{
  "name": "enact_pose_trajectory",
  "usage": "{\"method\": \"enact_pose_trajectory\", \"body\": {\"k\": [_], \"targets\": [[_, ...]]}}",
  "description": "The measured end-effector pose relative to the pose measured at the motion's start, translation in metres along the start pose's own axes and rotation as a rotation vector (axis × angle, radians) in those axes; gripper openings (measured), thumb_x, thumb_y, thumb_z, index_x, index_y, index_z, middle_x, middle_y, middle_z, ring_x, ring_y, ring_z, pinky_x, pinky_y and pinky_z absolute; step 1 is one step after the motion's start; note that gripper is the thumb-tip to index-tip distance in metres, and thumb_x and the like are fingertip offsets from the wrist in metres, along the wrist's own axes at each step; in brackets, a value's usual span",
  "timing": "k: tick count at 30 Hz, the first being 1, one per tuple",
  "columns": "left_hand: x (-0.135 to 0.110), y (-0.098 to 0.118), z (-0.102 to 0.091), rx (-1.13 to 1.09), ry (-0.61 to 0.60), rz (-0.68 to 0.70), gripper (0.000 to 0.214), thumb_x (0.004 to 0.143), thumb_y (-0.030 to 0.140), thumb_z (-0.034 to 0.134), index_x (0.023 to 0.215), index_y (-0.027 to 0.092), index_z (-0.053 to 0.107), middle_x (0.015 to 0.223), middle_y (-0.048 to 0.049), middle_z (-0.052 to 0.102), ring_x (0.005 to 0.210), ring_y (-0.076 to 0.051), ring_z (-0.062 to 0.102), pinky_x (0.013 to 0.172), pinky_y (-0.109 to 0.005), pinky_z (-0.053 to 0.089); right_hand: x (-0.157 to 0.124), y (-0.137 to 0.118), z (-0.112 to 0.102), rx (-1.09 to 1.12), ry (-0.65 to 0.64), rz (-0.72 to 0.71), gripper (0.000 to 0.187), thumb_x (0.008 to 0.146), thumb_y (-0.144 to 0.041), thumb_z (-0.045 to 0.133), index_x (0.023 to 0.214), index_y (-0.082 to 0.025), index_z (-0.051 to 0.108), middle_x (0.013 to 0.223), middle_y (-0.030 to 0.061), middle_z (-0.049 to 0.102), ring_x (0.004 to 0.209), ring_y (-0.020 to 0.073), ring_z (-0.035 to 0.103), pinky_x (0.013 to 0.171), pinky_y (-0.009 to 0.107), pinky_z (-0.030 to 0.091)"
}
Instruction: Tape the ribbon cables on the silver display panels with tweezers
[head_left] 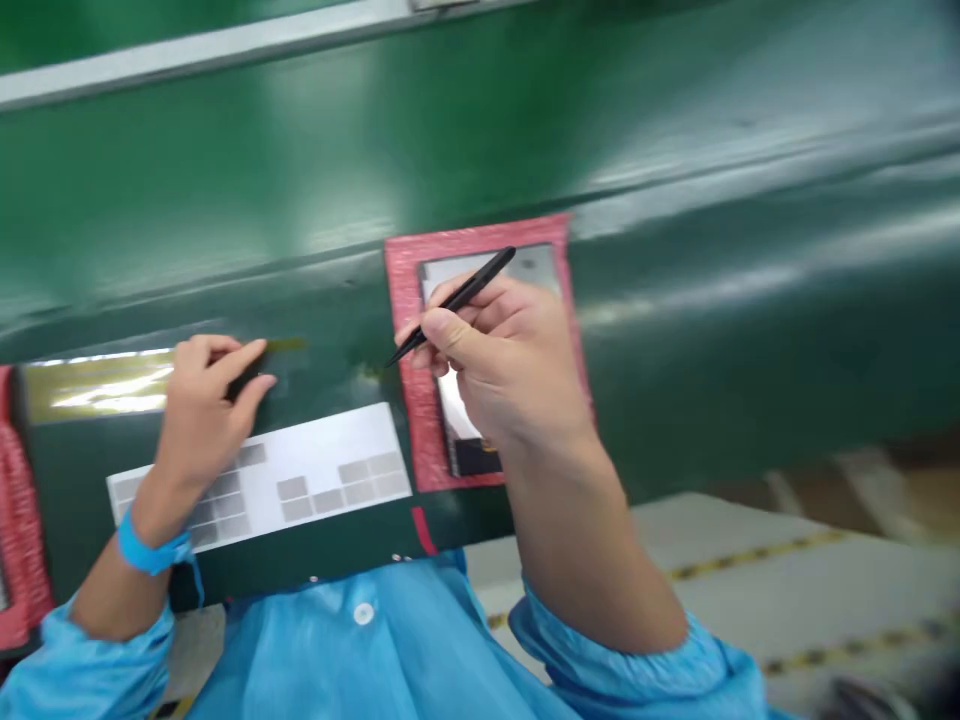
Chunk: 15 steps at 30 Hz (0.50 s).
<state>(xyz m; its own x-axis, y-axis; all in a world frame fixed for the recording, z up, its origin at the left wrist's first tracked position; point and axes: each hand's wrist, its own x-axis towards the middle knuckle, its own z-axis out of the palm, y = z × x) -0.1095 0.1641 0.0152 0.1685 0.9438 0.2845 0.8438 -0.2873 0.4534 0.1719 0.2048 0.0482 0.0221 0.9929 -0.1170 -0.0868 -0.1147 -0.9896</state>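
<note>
In my right hand [517, 360] is a pair of slim black tweezers [472, 288], gripped between thumb and fingers with the pointed tip down to the left. This hand is above a flat panel with a glossy light face [457, 405], which lies on a pink foam sheet [480, 240] and is partly covered by the hand. My left hand [214, 385] rests at a shiny yellowish film strip [97, 388], thumb and index finger apart. A narrow yellow piece [289, 345] shows just beyond its index fingertip. Under the left wrist lies a white sheet [315, 450] bearing several grey rectangles.
The green work surface [720, 380] runs across the view, with a pale rail [202, 48] at the far side. More pink wrap [22, 530] lies at the left edge. A red tape mark [424, 530] is near the front edge. A blue wrist strap [150, 548] circles my left wrist.
</note>
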Motion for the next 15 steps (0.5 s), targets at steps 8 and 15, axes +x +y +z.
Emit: {"method": "enact_pose_trajectory", "body": {"k": [8, 15], "targets": [[-0.029, 0.138, 0.015, -0.09, 0.002, 0.183, 0.023, 0.097, 0.009, 0.074, 0.12, 0.011, 0.077, 0.11, -0.0138, 0.073, 0.098, -0.025, 0.067, 0.083, -0.038, 0.056, -0.024, -0.011, -0.122, -0.185, -0.033, 0.277, 0.029, 0.07, -0.03, 0.096, 0.08, -0.021, 0.071, 0.071, 0.0037, 0.075, 0.046, 0.0094, 0.054, 0.04, 0.024, 0.039], [-0.045, 0.182, 0.089, -0.166, 0.022, 0.198, 0.027, 0.096, 0.004, 0.073, 0.123, 0.004, 0.074, 0.096, -0.0146, 0.07, 0.088, -0.024, 0.057, 0.073, -0.037, 0.052, -0.033, -0.001, -0.111, -0.237, -0.009, 0.279, 0.023, 0.077, -0.026, 0.093, 0.082, -0.018, 0.072, 0.082, 0.0065, 0.077, 0.053, 0.0099, 0.058, 0.042, 0.023, 0.044]]}}
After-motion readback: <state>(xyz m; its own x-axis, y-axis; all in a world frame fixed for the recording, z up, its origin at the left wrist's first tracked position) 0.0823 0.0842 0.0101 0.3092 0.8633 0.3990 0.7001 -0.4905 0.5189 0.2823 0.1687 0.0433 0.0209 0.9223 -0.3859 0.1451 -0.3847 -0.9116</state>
